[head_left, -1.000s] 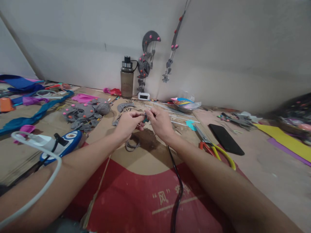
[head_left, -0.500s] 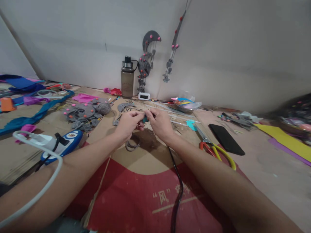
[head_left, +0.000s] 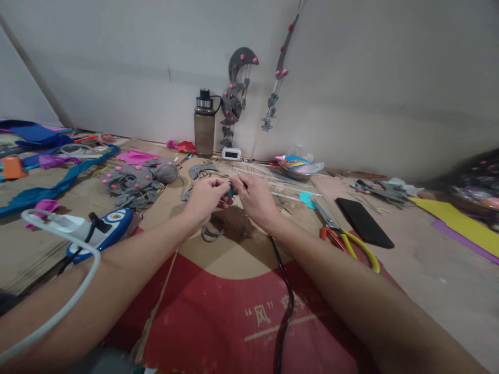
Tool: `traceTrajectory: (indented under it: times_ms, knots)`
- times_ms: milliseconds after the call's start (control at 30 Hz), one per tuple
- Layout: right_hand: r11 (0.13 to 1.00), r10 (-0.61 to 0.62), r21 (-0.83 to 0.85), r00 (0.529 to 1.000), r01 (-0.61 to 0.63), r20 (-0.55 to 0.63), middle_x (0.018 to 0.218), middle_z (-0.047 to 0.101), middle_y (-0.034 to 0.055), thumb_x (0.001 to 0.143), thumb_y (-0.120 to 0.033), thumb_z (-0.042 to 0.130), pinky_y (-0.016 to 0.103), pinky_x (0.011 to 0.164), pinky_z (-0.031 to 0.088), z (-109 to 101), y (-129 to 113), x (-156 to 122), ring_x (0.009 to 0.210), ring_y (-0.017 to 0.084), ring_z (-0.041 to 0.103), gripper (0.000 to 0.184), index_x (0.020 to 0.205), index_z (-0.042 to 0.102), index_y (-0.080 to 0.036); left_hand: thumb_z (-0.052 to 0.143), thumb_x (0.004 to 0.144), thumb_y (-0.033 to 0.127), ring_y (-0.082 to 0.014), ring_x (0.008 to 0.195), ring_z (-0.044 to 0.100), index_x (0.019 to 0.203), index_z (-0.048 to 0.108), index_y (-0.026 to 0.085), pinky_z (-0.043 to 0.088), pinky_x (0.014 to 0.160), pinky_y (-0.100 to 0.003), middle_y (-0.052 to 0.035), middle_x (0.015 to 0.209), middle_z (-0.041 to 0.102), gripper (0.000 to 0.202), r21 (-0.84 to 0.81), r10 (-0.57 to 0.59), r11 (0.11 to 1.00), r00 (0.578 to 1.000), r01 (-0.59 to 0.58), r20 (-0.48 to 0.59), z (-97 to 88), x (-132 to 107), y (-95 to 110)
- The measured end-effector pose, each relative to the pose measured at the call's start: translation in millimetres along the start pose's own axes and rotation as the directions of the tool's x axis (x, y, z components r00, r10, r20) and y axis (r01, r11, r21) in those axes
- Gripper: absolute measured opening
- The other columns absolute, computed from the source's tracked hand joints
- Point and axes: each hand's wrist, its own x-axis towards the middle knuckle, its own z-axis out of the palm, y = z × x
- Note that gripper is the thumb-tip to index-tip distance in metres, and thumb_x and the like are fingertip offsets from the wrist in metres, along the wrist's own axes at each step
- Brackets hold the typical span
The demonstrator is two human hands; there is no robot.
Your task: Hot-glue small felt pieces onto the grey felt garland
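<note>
My left hand (head_left: 205, 198) and my right hand (head_left: 255, 199) meet above the cardboard sheet (head_left: 234, 249), fingertips pinched together. Between them sits a small teal piece (head_left: 231, 191), which both hands grip; its exact shape is too small to make out. A thin stick shows at my left fingers. Below the hands a grey felt loop (head_left: 211, 233) lies on the cardboard. A black cable (head_left: 285, 301) runs from under my right wrist toward me.
Yellow-handled scissors (head_left: 343, 238) and a black phone (head_left: 364, 222) lie to the right. A blue and white tool (head_left: 97, 231) with a white cord rests at left. Grey felt shapes (head_left: 132, 184), a yarn ball (head_left: 167, 173), a bottle (head_left: 204, 124) and a small clock (head_left: 231, 154) stand farther back.
Both hands have stayed pinched on the small teal piece, with only slight finger movement. Everything else is where it was.
</note>
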Motion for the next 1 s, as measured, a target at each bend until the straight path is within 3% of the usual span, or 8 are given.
traceTrajectory:
  times_ms: [400, 567, 733, 1000]
  knots:
    - [0.998, 0.024, 0.057, 1.000, -0.025, 0.016, 0.064, 0.053, 0.0000, 0.092, -0.038, 0.040, 0.026, 0.059, 0.028, 0, 1, 0, 0.061, 0.012, 0.044, 0.035, 0.065, 0.052, -0.019, 0.063, 0.073, 0.023, -0.0082, 0.048, 0.057, 0.070, 0.060, 0.013, 0.043, 0.043, -0.018, -0.0013, 0.062, 0.060, 0.011, -0.096, -0.066, 0.993, 0.998, 0.065, -0.009, 0.5, 1, 3]
    - [0.982, 0.071, 0.179, 0.997, -0.063, -0.036, 0.068, 0.052, -0.0028, 0.086, -0.030, 0.049, 0.025, 0.058, 0.031, 3, -3, -6, 0.058, 0.011, 0.044, 0.013, 0.091, 0.051, -0.019, 0.061, 0.074, 0.020, -0.0085, 0.049, 0.058, 0.070, 0.058, 0.014, 0.041, 0.042, -0.018, -0.0003, 0.064, 0.059, 0.008, -0.092, -0.026, 0.996, 0.994, 0.016, -0.107, 0.4, -1, 6]
    - [0.977, 0.051, 0.210, 0.998, -0.045, -0.026, 0.067, 0.053, -0.0018, 0.082, -0.024, 0.050, 0.025, 0.059, 0.033, 4, -7, -9, 0.060, 0.011, 0.045, 0.007, 0.078, 0.052, -0.019, 0.063, 0.073, 0.022, -0.0087, 0.053, 0.058, 0.071, 0.058, 0.015, 0.039, 0.042, -0.018, -0.0017, 0.069, 0.061, 0.009, -0.099, 0.007, 0.995, 0.992, -0.020, -0.130, -0.4, -1, 6]
    - [0.911, 0.210, 0.361, 0.978, -0.198, 0.007, 0.065, 0.055, -0.0021, 0.081, -0.028, 0.052, 0.024, 0.057, 0.034, 9, -6, -7, 0.059, 0.011, 0.045, 0.013, 0.073, 0.055, -0.018, 0.064, 0.071, 0.025, -0.0079, 0.050, 0.056, 0.068, 0.057, 0.014, 0.036, 0.041, -0.018, 0.0004, 0.062, 0.058, 0.013, -0.132, 0.018, 0.991, 0.991, -0.036, -0.134, 0.0, 3, 1]
